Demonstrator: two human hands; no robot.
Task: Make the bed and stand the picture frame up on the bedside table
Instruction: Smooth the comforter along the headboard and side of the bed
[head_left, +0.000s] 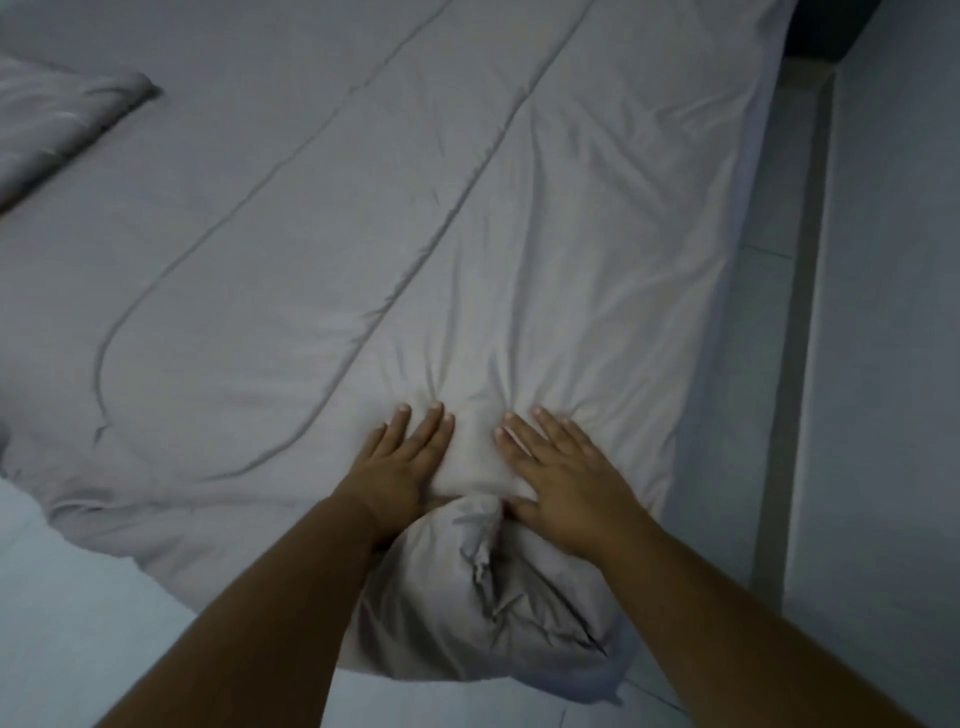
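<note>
Both hands lie flat and spread, palms down, on the pale grey quilted duvet: the left hand and the right hand sit close together with a raised puff of cloth between them, pinching nothing, only pressing. Just below the wrists the near corner of the duvet is bunched into a crumpled lump that hangs past the edge of the bed. The likeliest trouble, as I judge it, lies in that lump: if the hands sweep forward or apart without first pulling the corner straight, the filling may stay wadded and the wrinkles fanning out from the fingers may only be pushed further up the cover. Pressing hard on so soft and slippery a cloth could also drag the whole duvet sideways, so that it sits crooked on the bed. A grey pillow lies at the far left, on the duvet. To the right a narrow strip of pale tiled floor runs between the bed and a plain light wall. The room is dim. Neither the picture frame nor the bedside table is in view.
</note>
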